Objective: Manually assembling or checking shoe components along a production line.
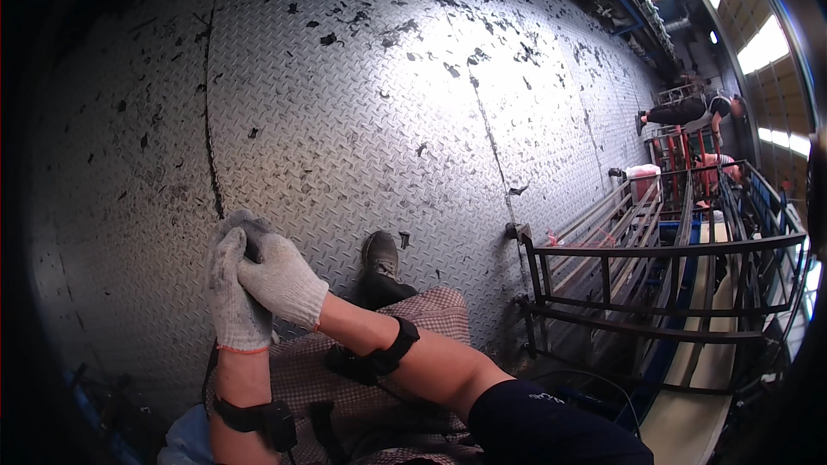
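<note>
From the head camera, looking down, both hands are gloved in worn white cotton and pressed together over the person's lap. The left hand (231,293) stands upright with its fingers pointing up and away from the body; the right hand (280,280) comes across from the right and folds over it, fingers wrapped around the left glove's fingertips, where a dark grey patch (250,228) shows. I cannot tell whether that patch is the glove's own soiled tip or something small pinched there. So the hands are together, the right clasped on the left, the glove's long axis running up the picture. Each forearm wears a black strap (383,353). Below them lies a checked garment (413,327), and one dark shoe (380,256) rests on the steel tread-plate floor (362,103), which is littered with black scraps. To the right stands a metal rack (655,250) of dark bars; beyond it another person (689,109) bends over.
</note>
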`<state>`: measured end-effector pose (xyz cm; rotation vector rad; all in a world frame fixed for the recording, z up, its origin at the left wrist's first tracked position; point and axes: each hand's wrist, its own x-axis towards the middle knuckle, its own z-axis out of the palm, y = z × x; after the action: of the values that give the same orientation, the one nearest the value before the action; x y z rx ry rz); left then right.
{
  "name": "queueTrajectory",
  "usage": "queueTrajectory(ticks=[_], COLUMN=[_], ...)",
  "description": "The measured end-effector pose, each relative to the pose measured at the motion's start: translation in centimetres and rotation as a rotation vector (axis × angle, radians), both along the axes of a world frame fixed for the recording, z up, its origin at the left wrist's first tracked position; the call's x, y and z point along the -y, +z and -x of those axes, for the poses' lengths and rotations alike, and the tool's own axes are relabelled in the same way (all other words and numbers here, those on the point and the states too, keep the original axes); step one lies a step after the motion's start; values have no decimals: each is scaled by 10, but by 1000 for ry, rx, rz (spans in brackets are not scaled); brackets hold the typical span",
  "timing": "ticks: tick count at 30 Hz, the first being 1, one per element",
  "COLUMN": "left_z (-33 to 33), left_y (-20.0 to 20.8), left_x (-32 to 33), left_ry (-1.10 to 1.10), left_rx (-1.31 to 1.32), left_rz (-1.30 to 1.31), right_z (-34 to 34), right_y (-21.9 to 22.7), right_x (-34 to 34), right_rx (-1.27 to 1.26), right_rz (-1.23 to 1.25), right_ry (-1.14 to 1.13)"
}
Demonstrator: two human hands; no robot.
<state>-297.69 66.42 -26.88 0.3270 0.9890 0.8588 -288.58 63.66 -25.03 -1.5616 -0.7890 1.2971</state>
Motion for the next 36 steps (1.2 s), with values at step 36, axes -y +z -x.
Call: queueTrajectory(ticks=[36], left_z=[-3], left_y=[5], left_x=[0], left_ry=[-4], left_rx=[-39], left_rz=[-42], right_z=[3], right_y=[-6], right_x=[0], right_rx=[54], right_rz=[-29], right_ry=[-20])
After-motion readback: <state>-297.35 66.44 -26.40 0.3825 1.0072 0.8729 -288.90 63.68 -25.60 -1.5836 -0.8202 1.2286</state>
